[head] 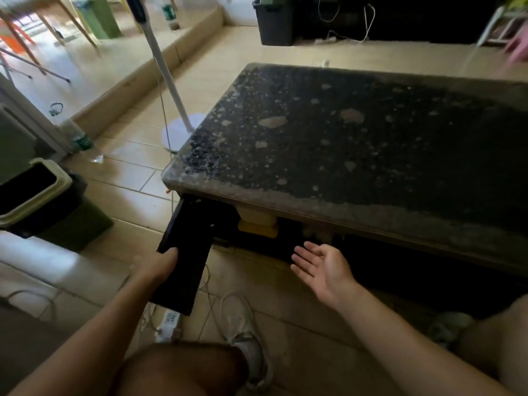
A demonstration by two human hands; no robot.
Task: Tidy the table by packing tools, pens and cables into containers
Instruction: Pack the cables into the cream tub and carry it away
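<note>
Where the table's shadow falls: the far end of the black box (194,238) runs under the table edge and is lost. Its contents cannot be made out.
Left hand (163,265): fingers curled round the box's left edge and gripping it, their tips hidden behind it.
Yellow container (258,228): under the tabletop, just beyond the right fingertips; blurred, only partly seen.
Right hand (323,267): palm up, fingers straight and slightly spread, holding nothing, apart from the box.
Waste bin (43,192): well left of the left fingers, cut off by the frame.
Bottle (77,135): on the floor beyond the bin.
Power strip (170,321): on the tiles, partly covered by the box's near end.
Fan stand (183,130): beyond the box, its base at the table corner.
Shoe (248,338): between the two forearms.
Table (343,138): dark speckled top beyond the right fingers, cut off at the right.
</note>
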